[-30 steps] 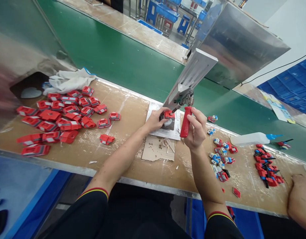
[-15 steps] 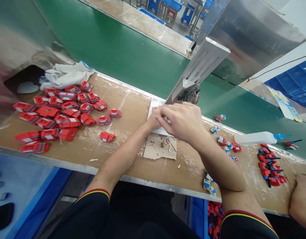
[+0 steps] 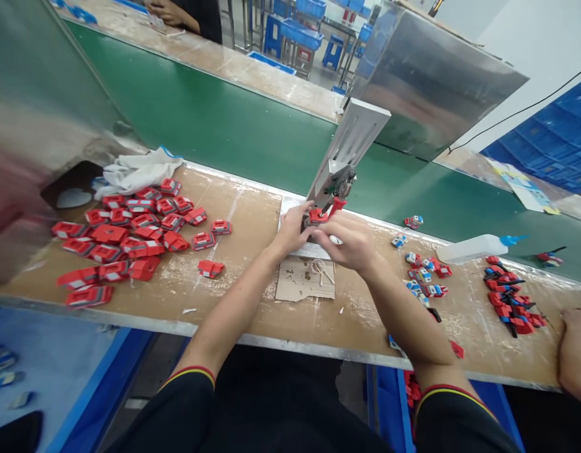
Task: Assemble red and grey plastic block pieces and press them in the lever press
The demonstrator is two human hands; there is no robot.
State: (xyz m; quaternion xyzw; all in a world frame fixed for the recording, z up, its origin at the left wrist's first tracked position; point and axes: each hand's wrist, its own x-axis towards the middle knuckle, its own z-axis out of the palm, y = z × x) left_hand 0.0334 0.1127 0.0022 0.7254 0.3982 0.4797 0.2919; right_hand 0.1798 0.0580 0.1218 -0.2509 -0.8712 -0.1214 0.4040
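Note:
A lever press (image 3: 340,179) with a red handle (image 3: 337,206) stands on a metal base plate (image 3: 286,211). At its foot, a red plastic part (image 3: 317,217) sits between my hands, partly covered by my fingers. My left hand (image 3: 293,229) closes on the part's left side, thumb and forefinger bent round it. My right hand (image 3: 351,239) is curled at the right side, below the handle, its thumb reaching toward my left thumb. Something white shows under the right fingers; what they hold is hidden. A cardboard scrap (image 3: 297,283) with a loop of string lies in front.
Several red parts (image 3: 108,234) are heaped on the left beside a white cloth (image 3: 139,171). Blue-and-white pieces (image 3: 420,275), a bottle (image 3: 472,248) and red-black assemblies (image 3: 507,296) lie right. A co-worker's arm (image 3: 576,352) rests at the right edge. A green belt (image 3: 224,104) runs behind.
My right hand has come down off the top of the press handle to its foot, uncovering the red handle and part. The camera view has shifted.

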